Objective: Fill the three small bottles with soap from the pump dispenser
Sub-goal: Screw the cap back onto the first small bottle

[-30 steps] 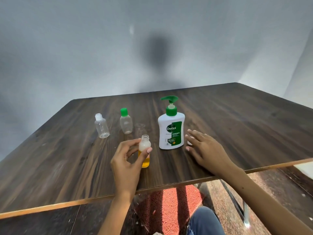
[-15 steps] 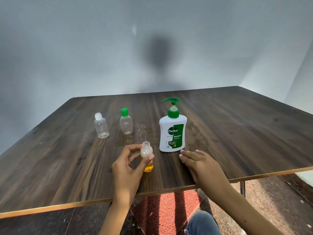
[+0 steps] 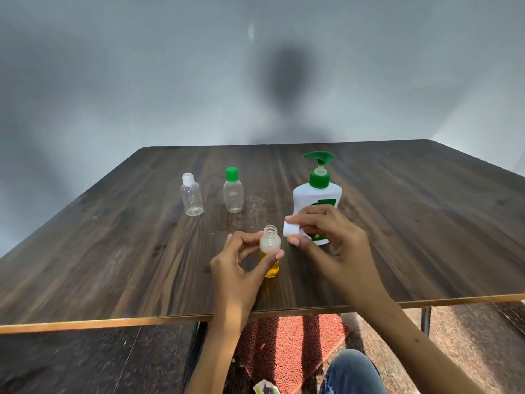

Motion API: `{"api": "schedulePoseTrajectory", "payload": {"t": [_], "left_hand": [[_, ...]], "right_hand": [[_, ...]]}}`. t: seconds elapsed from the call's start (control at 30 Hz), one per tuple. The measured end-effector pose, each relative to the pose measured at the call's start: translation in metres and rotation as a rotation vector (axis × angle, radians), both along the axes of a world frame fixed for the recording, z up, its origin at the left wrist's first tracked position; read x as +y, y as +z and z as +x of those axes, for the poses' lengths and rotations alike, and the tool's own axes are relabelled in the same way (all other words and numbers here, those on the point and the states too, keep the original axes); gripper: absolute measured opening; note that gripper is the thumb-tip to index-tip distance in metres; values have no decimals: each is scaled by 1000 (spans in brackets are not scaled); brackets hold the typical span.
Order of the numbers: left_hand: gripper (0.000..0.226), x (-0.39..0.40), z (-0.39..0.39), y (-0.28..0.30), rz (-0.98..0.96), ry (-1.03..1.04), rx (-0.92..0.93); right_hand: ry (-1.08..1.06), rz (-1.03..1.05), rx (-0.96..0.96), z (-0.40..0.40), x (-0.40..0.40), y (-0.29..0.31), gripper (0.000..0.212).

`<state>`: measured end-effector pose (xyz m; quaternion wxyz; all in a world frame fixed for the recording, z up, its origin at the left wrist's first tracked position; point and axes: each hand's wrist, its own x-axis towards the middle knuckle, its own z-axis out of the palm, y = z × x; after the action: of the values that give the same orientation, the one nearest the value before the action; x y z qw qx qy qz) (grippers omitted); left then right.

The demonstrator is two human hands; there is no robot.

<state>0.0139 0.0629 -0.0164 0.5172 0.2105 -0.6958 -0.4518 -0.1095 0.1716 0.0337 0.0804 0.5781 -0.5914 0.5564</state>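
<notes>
Yellow-filled bottle (image 3: 270,253) steadied upright by left hand (image 3: 241,264) grip; right hand (image 3: 326,240) pinches white cap (image 3: 291,228) beside its mouth, likely for capping.

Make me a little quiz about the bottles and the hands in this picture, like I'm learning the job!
1. True or false: the bottle in the left hand has its cap on.
2. What does the right hand pinch? A) a green cap B) a white cap C) the pump dispenser
3. How many small bottles stand capped and empty farther back on the table?

Key
1. False: its neck is open, with yellow soap inside.
2. B
3. Two: the white-capped bottle and the green-capped bottle.
</notes>
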Motion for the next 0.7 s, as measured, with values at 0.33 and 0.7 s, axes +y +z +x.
{"api": "schedulePoseTrajectory", "payload": {"t": [0.33,0.7], "left_hand": [[41,-3,-1,-1,37,-42,36],[38,-2,1,3,56,-61,46]], "right_hand": [[205,-1,-379,10,-27,4,30],[199,75,-314,4,-30,0,25]]}}
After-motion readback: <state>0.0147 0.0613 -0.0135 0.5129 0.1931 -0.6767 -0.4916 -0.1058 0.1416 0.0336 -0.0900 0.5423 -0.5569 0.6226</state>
